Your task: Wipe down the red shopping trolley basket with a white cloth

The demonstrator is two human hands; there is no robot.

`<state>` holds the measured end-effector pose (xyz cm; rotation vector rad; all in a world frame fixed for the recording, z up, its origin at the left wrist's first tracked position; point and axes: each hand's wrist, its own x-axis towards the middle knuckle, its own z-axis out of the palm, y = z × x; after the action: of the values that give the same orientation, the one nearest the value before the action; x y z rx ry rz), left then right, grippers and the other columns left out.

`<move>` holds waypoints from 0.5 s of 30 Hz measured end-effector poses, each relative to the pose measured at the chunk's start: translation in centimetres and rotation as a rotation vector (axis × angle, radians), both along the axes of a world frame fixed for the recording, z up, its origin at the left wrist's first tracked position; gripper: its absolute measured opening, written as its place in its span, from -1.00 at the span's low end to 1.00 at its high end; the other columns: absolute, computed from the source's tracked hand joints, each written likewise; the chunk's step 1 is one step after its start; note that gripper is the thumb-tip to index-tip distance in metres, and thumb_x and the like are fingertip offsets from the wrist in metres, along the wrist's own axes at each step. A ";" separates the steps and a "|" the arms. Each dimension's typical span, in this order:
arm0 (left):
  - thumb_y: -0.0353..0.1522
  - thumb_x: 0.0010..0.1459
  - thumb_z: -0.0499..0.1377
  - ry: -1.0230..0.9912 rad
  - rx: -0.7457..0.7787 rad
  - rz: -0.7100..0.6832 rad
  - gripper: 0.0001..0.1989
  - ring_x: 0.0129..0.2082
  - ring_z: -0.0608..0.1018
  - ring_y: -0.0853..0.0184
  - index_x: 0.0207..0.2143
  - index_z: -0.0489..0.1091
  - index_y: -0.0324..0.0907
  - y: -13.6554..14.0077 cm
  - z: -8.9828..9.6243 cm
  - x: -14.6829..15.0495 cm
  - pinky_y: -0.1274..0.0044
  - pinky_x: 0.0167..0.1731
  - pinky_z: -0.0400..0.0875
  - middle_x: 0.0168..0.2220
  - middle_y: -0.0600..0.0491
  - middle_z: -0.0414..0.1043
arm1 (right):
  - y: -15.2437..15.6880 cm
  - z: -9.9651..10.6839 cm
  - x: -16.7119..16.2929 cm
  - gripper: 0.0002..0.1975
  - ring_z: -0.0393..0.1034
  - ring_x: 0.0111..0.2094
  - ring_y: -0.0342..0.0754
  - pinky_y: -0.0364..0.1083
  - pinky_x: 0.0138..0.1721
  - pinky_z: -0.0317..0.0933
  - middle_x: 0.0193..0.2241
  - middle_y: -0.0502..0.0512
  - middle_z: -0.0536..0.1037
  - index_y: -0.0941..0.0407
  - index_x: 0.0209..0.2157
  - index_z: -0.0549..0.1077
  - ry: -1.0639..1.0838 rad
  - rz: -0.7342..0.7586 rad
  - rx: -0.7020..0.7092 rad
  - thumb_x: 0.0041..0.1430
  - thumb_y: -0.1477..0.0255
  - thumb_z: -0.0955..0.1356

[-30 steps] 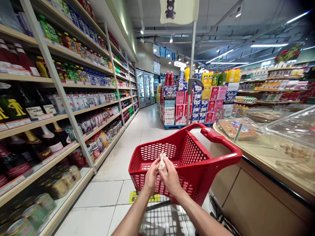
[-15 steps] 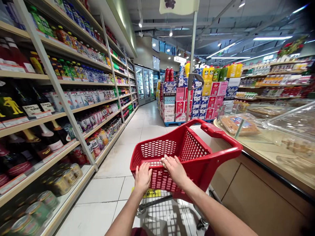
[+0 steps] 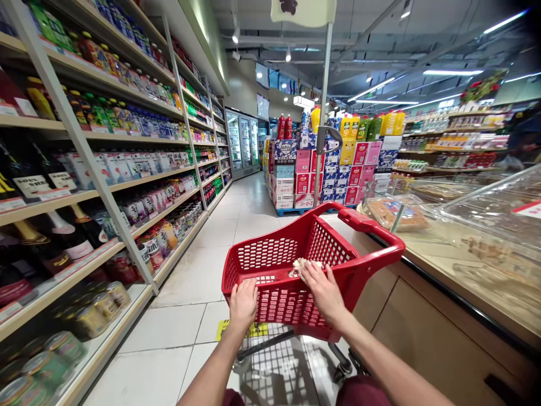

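Observation:
A red plastic shopping cart (image 3: 270, 285) stands side-on in front of me, its basket walls full of holes. My left hand (image 3: 244, 304) is closed over the near rim at the basket's left end, fingers hooked inside. Farther right on the same rim, my right hand (image 3: 322, 290) presses a crumpled off-white cloth (image 3: 299, 266) against the edge. Much of the cloth is hidden under its fingers. The cart's handle (image 3: 382, 237) rises at the right, with neither hand on it. No goods show in the visible part of the basket.
Shelves of bottles and cans (image 3: 164, 197) line the left. A counter (image 3: 426, 282) with a packaged tray (image 3: 395, 213) borders the cart's right. Stacked drink cartons (image 3: 304, 180) stand ahead beside a pole (image 3: 324, 84). Glass-door fridges (image 3: 243, 141) are farther back.
My right hand has slid rightward along the near rim, taking the cloth with it. My left hand keeps its grip at the left end. The view has shifted slightly.

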<state>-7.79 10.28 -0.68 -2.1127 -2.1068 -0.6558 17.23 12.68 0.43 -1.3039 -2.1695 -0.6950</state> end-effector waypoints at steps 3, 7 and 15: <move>-0.37 0.19 -0.15 -0.013 -0.003 -0.005 -0.66 -0.04 0.37 0.28 -0.09 0.32 -0.12 0.2 0.1 0.1 0.30 0.04 0.10 -0.05 0.02 0.39 | 0.7 1.9 6.6 -0.37 0.09 0.09 -0.02 0.12 0.10 -0.20 0.07 0.02 0.28 -0.01 0.08 0.21 0.046 -0.162 0.038 -0.05 0.69 0.11; -0.39 0.18 -0.15 -0.034 0.007 0.007 -0.65 -0.02 0.35 0.26 -0.07 0.31 -0.14 0.3 0.0 0.5 0.28 0.06 0.05 -0.04 0.00 0.38 | 1.2 3.0 11.6 -0.45 0.08 0.10 0.09 0.19 0.09 -0.23 0.05 0.23 0.29 0.16 0.06 0.24 0.148 -0.385 0.147 -0.04 0.61 0.15; -0.39 0.18 -0.15 -0.022 0.003 -0.004 -0.65 -0.02 0.37 0.29 -0.08 0.32 -0.09 0.3 0.1 0.8 0.27 0.05 0.09 -0.04 0.03 0.39 | 1.3 1.9 6.7 -0.49 0.11 0.08 -0.02 0.11 0.11 -0.24 0.03 0.07 0.33 0.08 -0.02 0.32 0.026 -0.145 0.053 -0.01 0.66 0.11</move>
<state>-7.01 10.53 -0.61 -2.1189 -2.1122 -0.6854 23.92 14.00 2.34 -1.4448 -2.0372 -0.7817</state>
